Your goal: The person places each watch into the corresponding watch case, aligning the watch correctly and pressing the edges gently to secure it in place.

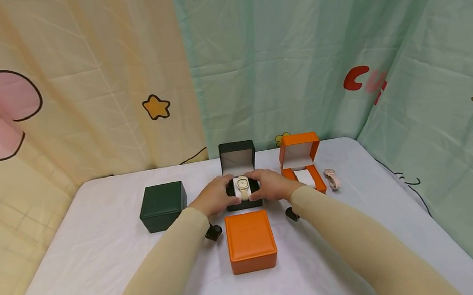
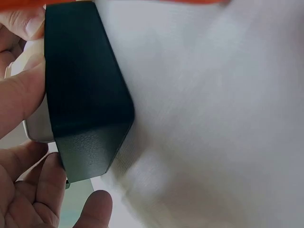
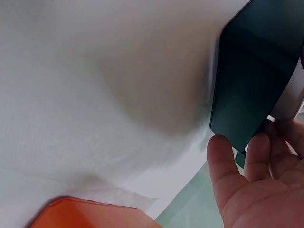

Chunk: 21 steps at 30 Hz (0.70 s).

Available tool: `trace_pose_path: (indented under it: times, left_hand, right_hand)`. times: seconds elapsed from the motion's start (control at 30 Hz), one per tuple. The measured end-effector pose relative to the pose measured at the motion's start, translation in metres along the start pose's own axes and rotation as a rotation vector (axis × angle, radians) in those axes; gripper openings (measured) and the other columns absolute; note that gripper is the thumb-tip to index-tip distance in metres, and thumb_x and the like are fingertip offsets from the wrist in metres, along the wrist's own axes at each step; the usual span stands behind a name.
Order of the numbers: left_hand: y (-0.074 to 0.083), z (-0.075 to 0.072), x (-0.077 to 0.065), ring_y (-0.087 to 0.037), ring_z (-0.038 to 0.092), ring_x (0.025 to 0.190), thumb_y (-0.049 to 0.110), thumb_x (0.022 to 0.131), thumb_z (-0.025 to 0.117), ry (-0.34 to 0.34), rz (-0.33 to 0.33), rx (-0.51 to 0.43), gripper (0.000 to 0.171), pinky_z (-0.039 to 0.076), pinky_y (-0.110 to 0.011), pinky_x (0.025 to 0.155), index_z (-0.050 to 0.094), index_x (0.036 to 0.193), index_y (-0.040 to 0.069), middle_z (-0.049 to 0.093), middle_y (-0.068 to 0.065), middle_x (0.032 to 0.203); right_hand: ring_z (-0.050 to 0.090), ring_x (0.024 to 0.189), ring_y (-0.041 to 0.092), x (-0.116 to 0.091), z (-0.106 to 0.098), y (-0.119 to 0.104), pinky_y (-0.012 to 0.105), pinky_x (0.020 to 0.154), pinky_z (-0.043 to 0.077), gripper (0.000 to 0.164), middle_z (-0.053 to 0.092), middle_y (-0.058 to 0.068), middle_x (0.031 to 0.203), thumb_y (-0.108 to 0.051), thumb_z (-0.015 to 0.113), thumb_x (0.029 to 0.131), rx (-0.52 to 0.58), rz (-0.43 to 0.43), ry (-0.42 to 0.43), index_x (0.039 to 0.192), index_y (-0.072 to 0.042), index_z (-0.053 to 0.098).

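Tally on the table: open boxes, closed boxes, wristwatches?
Open watch boxes: 2
Closed boxes: 2
Wristwatches: 2
Total: 6

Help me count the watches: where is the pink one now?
In the head view, the pink watch lies on the table, toward its right side, right of the open orange box.
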State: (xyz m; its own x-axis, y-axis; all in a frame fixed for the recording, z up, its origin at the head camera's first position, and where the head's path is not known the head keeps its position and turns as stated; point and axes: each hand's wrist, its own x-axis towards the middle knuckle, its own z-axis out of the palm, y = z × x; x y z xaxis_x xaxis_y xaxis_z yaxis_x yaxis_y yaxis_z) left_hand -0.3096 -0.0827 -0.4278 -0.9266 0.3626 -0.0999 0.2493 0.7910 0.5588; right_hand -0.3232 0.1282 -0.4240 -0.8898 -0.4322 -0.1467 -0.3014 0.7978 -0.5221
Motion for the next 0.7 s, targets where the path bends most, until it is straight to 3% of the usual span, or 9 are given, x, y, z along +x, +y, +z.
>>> trace_pose_path:
  times: [0.27, 0.7]
  left_hand:
    - [-0.0026, -0.0004, 0.0056, -0.028, 0.055, 0.127, 0.029, 0.090, 0.086, -0.008, 0.007, 0.028, 0.075, 0.044, -0.044, 0.119, 0.051, 0.154, 0.007, 0.055, -0.015, 0.153]
    - [-0.0043, -0.0025, 0.0044, -0.031, 0.053, 0.138, 0.033, 0.094, 0.081, -0.039, 0.013, 0.055, 0.075, 0.039, -0.046, 0.125, 0.049, 0.156, 0.004, 0.050, -0.017, 0.157]
  right_hand:
    - [0.059, 0.126, 0.026, 0.0020, -0.0038, 0.0037, 0.044, 0.115, 0.048, 0.069, 0.061, 0.010, 0.149, -0.030, 0.080, 0.095, -0.061, -0.076, -0.022, 0.156, -0.012, 0.052]
    - [0.052, 0.138, 0.033, -0.0009, -0.0003, 0.0006, 0.049, 0.121, 0.041, 0.069, 0.053, 0.012, 0.156, -0.032, 0.078, 0.097, -0.100, -0.059, -0.011, 0.157, -0.013, 0.050]
